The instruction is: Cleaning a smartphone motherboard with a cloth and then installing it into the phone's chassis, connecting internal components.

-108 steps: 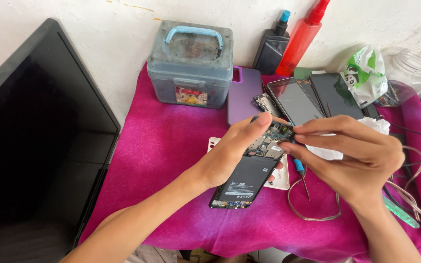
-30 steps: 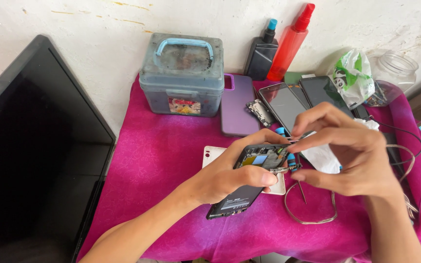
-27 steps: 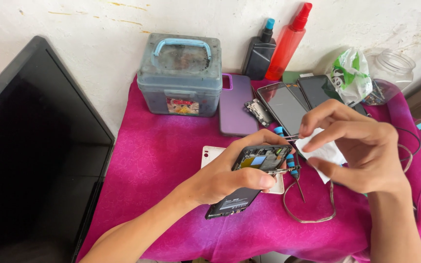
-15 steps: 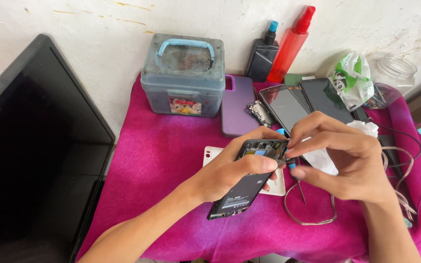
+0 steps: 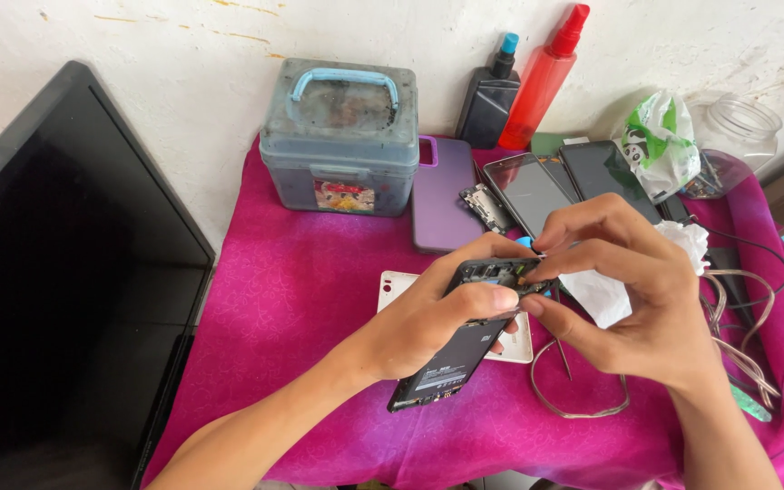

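The left hand (image 5: 446, 313) grips the opened phone (image 5: 465, 340) above the worktop (image 5: 301, 281), its long axis running from lower left up toward the right hand (image 5: 632, 290), which pinches at the top end (a white tissue (image 5: 605, 292) tucked beneath).

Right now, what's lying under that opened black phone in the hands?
Under the opened black phone lies a flat white panel on the magenta cloth. Only its left end and lower right corner show; the left hand and phone cover the rest.
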